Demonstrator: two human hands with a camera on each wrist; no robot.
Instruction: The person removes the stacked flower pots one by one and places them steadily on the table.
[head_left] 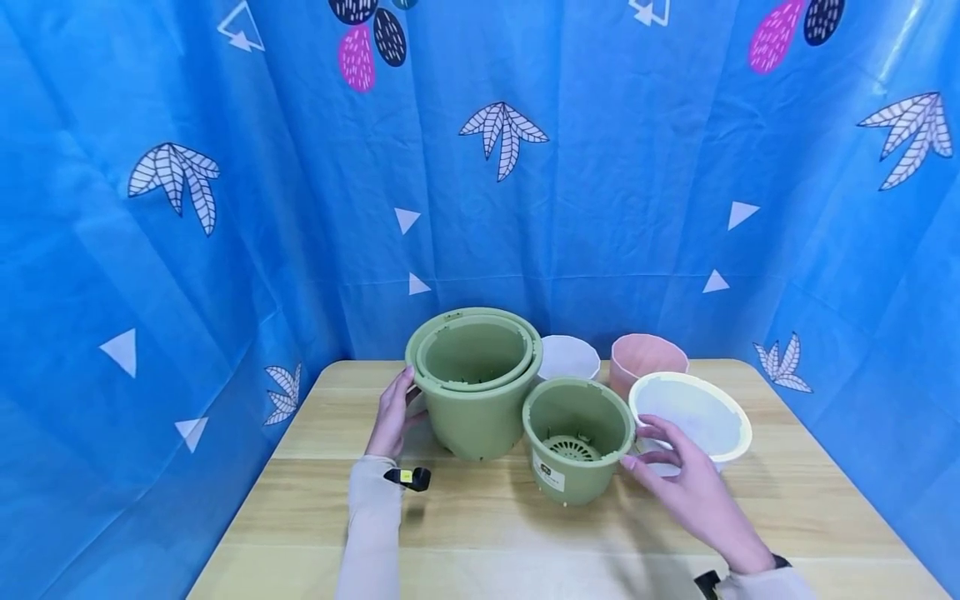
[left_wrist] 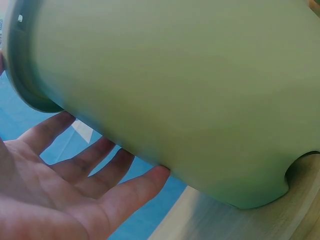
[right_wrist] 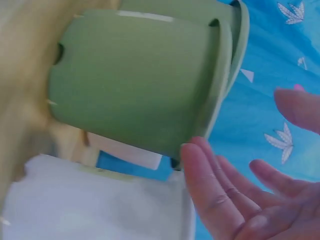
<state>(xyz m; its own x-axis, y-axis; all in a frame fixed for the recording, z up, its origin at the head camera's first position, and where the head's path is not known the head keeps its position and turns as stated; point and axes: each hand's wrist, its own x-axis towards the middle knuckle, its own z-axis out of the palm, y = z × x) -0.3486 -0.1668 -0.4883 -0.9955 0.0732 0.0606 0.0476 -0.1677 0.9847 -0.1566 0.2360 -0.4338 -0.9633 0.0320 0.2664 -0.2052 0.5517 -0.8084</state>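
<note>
A large green flowerpot (head_left: 476,425) stands left of centre on the table, with a slightly smaller green pot (head_left: 472,346) nested inside it. My left hand (head_left: 392,417) touches its left side; in the left wrist view the spread fingers (left_wrist: 135,187) rest against the wall below the rim. To the right stands a small green flowerpot (head_left: 570,483) with a slotted base and a white label. My right hand (head_left: 686,483) is at its right rim. In the right wrist view the fingertips (right_wrist: 197,155) are by that rim, the thumb (right_wrist: 300,110) apart from it.
Behind the small green pot stand a white pot (head_left: 567,357) and a pink pot (head_left: 648,357). A larger white pot (head_left: 731,425) is at the right, partly behind my right hand. Blue patterned curtain (head_left: 600,208) surrounds the wooden table (head_left: 480,533).
</note>
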